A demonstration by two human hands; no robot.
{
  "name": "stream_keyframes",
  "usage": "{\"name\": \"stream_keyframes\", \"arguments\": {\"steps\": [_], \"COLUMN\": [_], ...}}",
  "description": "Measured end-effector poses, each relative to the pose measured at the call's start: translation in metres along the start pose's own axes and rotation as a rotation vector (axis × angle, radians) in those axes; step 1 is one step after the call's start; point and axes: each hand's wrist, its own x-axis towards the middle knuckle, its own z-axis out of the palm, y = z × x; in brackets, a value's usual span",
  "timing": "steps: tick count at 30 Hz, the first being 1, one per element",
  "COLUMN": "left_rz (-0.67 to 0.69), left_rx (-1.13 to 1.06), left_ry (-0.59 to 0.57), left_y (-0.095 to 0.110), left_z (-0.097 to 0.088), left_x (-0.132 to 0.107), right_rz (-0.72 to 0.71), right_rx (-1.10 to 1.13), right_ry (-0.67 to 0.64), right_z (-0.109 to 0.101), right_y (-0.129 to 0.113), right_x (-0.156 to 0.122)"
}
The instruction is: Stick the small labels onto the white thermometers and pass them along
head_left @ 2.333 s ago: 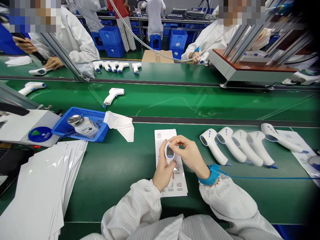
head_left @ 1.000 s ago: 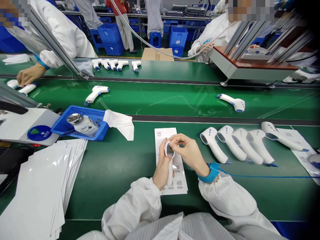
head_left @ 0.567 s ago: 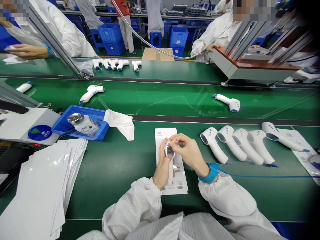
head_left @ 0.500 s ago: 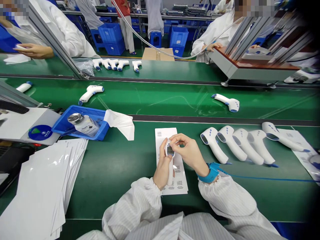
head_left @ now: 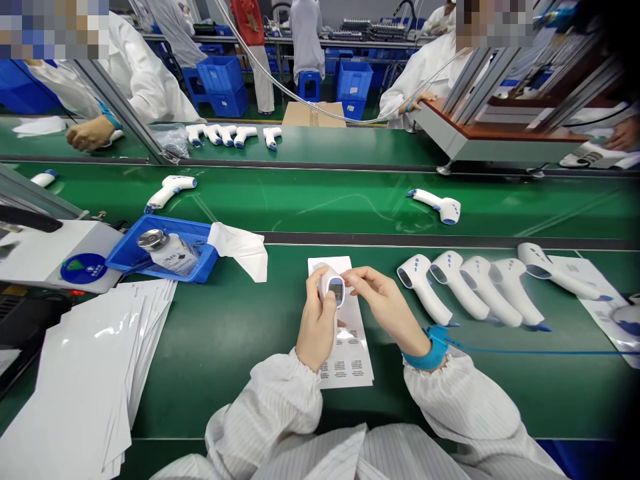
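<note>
My left hand (head_left: 316,320) grasps a white thermometer (head_left: 336,292), its fingers wrapped round the body and the thumb at the lower edge of the screen, which faces up toward me. My right hand (head_left: 386,303) is just beside it, thumb and forefinger drawn close together at the right edge of the screen. I cannot tell whether they touch it or pinch anything. A blue band (head_left: 429,350) circles my right wrist, and a blue cord (head_left: 520,351) runs from it to the right.

The thermometer is held above a printed sheet (head_left: 356,363) on the green counter (head_left: 225,373). To the right, four more thermometers (head_left: 429,293) lie slanted in a row; a fifth (head_left: 560,270) lies beyond them, partly over another sheet (head_left: 613,333).

To my left is a blue tray (head_left: 206,269) with a metal-capped bottle (head_left: 175,255) lying tilted in it, and a white cloth (head_left: 245,250) draped over its right corner. Nearer me spreads a pile of white paper (head_left: 75,387). On the green belt (head_left: 310,207) ahead lie three thermometers (head_left: 170,193), well apart. Across it, a co-worker's hand (head_left: 90,133) rests over the far counter (head_left: 350,143).
</note>
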Motion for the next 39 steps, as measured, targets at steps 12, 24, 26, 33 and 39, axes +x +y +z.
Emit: {"name": "stream_keyframes", "arguments": {"steps": [12, 24, 26, 33, 39], "left_rz": [0.188, -0.152, -0.133, -0.017, -0.019], "left_rx": [0.317, -0.215, -0.209, -0.191, -0.239], "left_ry": [0.108, -0.216, -0.226, -0.089, 0.073], "left_y": [0.002, 0.025, 0.027, 0.025, 0.024], "left_z": [-0.008, -0.008, -0.005, -0.004, -0.017], "left_x": [-0.002, -0.009, -0.013, -0.013, 0.011], "right_rz": [-0.120, -0.361, -0.414, -0.264, 0.058], "right_rx": [-0.157, -0.321, -0.318, -0.006, 0.040], "right_ry": [-0.004, 0.042, 0.062, 0.207, -0.294], "right_z": [0.009, 0.011, 0.014, 0.020, 0.029], "right_y": [-0.017, -0.016, -0.021, -0.014, 0.014], "right_x": [-0.017, -0.010, -0.008, 0.003, -0.004]}}
